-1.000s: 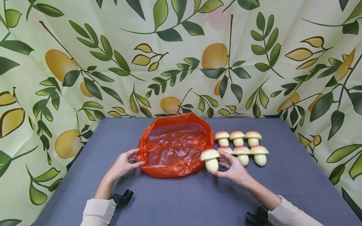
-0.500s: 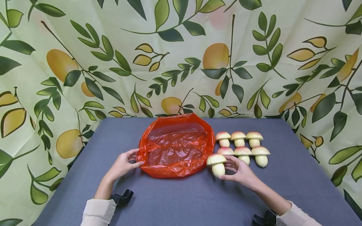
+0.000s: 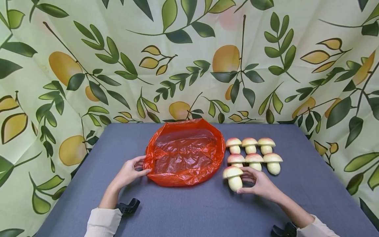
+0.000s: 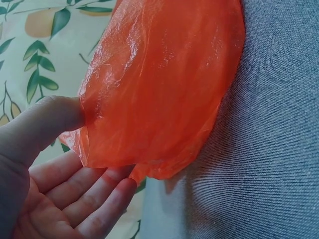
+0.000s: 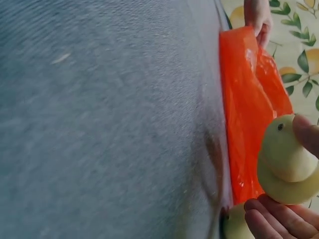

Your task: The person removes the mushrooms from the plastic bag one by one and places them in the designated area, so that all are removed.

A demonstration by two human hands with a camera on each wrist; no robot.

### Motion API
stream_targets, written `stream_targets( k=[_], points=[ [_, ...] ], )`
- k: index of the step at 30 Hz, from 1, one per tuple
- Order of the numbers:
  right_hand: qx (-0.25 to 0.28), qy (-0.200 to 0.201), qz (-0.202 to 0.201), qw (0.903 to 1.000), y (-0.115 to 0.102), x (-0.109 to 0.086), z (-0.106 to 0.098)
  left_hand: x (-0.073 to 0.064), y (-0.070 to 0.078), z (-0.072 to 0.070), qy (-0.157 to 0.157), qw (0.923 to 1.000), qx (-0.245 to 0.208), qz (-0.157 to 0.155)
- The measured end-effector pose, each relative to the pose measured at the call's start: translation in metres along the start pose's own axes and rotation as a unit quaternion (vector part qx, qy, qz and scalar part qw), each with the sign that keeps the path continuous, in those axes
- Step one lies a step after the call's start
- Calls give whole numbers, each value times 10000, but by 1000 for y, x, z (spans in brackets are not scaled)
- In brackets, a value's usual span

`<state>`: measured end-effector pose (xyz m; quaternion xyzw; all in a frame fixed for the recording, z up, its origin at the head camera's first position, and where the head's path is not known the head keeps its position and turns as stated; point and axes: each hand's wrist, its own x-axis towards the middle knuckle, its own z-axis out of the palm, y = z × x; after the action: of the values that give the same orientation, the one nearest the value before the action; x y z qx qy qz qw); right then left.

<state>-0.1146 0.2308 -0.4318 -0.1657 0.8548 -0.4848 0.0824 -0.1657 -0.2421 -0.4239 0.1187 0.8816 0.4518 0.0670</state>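
Observation:
A red plastic bag [image 3: 186,177] lies wide-mouthed on the table, with nothing visible inside. At its left rim my left hand [image 3: 128,172] pinches the plastic between thumb and fingers; the left wrist view shows the thumb [image 4: 55,117] on the outer side of the film. My right hand [image 3: 260,186] holds a toy mushroom [image 3: 235,181] with a pale stem and a yellow-pink cap, right of the bag. In the right wrist view the held mushroom [image 5: 289,149] sits between thumb and fingers, apart from the bag.
Several similar mushrooms stand in two rows right of the bag, among them a front right mushroom [image 3: 273,163] and a back left mushroom [image 3: 234,145]. A blue-grey cloth covers the table [image 3: 183,210]. Behind hangs a leaf-and-fruit patterned curtain [image 3: 189,65].
My right hand has moved right and toward me with the mushroom, away from the bag's rim and in front of the rows. The left hand and bag have stayed put.

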Motion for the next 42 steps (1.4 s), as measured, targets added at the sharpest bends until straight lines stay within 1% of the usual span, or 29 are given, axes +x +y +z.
stream_targets(
  k=[7, 16, 21, 25, 29, 32, 37, 42],
  points=[
    [255, -210, 7, 9995, 9, -5, -6, 0, 2, 0, -10, 10000, 0, -65],
    [214, -85, 340, 9992, 17, -13, -8, 0, 2, 0, -19, 10000, 11, -44],
    [134, -43, 385, 9992, 20, -17, -8, 0, 1, 0, -1, 10000, 9, -55],
    [-105, 115, 396, 9991, 22, -19, -5, 0, 1, 0, 5, 10000, 18, -80],
    [-436, 420, 392, 9974, 21, -20, -1, 0, 1, 1, 1, 10000, 32, -80],
    [-687, 578, 407, 9951, 20, -21, 1, 0, 1, 1, 9, 10000, 46, -68],
    [-1024, 651, 341, 9920, 20, -22, 3, 0, 1, 1, 5, 10000, 81, -44],
    [-1154, 634, 298, 9908, 20, -23, 3, 0, 1, 1, 15, 10000, 53, -38]
  ],
)
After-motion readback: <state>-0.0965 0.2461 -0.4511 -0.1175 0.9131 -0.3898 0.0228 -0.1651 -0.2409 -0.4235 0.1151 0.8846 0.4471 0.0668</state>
